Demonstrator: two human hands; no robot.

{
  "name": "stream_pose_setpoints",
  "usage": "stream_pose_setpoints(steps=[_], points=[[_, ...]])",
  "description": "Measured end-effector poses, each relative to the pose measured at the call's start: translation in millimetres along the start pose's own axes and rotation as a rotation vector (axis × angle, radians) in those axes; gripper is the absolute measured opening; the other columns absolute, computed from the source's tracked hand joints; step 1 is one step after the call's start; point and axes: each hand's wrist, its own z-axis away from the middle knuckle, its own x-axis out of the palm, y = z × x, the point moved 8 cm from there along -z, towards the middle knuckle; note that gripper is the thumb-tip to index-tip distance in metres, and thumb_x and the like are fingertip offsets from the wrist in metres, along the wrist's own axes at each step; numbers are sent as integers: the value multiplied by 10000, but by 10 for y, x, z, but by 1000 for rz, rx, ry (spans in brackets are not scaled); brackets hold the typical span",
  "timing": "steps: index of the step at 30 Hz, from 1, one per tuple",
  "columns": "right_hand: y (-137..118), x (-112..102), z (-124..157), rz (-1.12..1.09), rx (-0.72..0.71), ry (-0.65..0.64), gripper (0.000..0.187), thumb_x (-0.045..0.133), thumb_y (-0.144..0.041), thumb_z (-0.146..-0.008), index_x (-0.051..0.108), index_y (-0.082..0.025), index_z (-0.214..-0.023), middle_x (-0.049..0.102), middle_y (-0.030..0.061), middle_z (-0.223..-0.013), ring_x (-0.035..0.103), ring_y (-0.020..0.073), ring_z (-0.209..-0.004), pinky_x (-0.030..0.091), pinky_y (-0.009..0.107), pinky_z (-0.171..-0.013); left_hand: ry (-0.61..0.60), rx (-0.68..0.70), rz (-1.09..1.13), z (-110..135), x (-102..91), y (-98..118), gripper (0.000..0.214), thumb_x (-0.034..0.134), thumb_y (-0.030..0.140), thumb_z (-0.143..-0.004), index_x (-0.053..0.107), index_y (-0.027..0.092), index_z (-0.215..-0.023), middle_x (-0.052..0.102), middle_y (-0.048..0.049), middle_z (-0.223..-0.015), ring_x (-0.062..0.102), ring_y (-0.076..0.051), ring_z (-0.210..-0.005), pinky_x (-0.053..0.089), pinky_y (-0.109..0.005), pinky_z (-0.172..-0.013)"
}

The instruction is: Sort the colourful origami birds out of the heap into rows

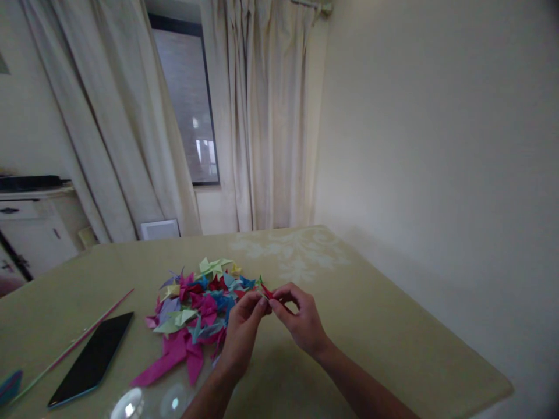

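Between my two hands, just above the table, is a small red folded-paper piece [266, 291]. My left hand [243, 327] is closed, thumb and forefinger pinching the left side of it. The fingertips of my right hand [302, 322] pinch the same paper from the right, so the hands almost touch. Fingers cover much of its shape. Beside and behind my left hand lies a heap of folded paper pieces [208, 308] in pink, blue, green, purple, red and yellow, several with pointed, crane-like wings. A larger pink folded piece [177, 352] sticks out at the heap's front.
A black flat tablet or phone [94, 356] lies on the table [371, 349] at left, beside a thin pink-and-green stick [89, 330]. A blue-green object [11, 385] is cut off at the left edge. The wall [437, 174] borders the table's right side; curtains [279, 116] hang behind.
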Motion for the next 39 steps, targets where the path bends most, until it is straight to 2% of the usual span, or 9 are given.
stream_pose_setpoints(steps=[5, 13, 18, 25, 33, 39], points=[[163, 33, 206, -11, -7, 28, 164, 741, -391, -934, 747, -229, -952, 771, 60, -920, 724, 209, -850, 627, 300, -733, 110, 24, -61, 65, -107, 31, 354, 850, 509, -809, 771, 186, -929, 762, -39, -888, 701, -188, -854, 574, -296, -825], [158, 57, 277, 16, -30, 24, 174, 705, -399, -974, 749, -233, -1002, 784, 68, -980, 747, 211, -911, 634, 307, -800, 88, 168, -243, 113, -28, 185, 316, 835, 499, -816, 843, 212, -947, 783, -73, -985, 719, -240, -1001, 575, -341, -927], [202, 67, 306, 83, -72, 13, 177, 675, -387, -1004, 743, -229, -1042, 766, 84, -1021, 736, 207, -929, 629, 303, -808, 95, 209, -301, 114, -36, 182, 386, 822, 558, -809, 855, 215, -985, 809, -105, -1046, 746, -273, -1028, 591, -379, -959], [167, 53, 332, 161, -177, 13, 129, 656, -323, -1026, 731, -249, -1100, 757, 89, -1123, 726, 228, -1088, 603, 377, -975, 41, 113, -274, 106, -5, 115, 449, 753, 587, -865, 840, 175, -1019, 833, -94, -1002, 776, -276, -966, 636, -362, -886], [211, 27, 317, 192, -174, 13, 116, 664, -326, -1025, 735, -261, -1090, 756, 75, -1095, 733, 227, -1047, 622, 373, -926, -41, 38, -185, 74, 27, 32, 480, 787, 557, -845, 829, 147, -1090, 824, -102, -1011, 781, -289, -990, 663, -416, -905], [222, 21, 309, 185, -163, 6, 129, 666, -344, -1026, 746, -257, -1078, 754, 74, -1078, 729, 223, -1008, 625, 362, -895, -72, 90, -172, 94, 70, 68, 399, 775, 511, -876, 823, 177, -1090, 789, -102, -1125, 760, -285, -1062, 666, -434, -927]])
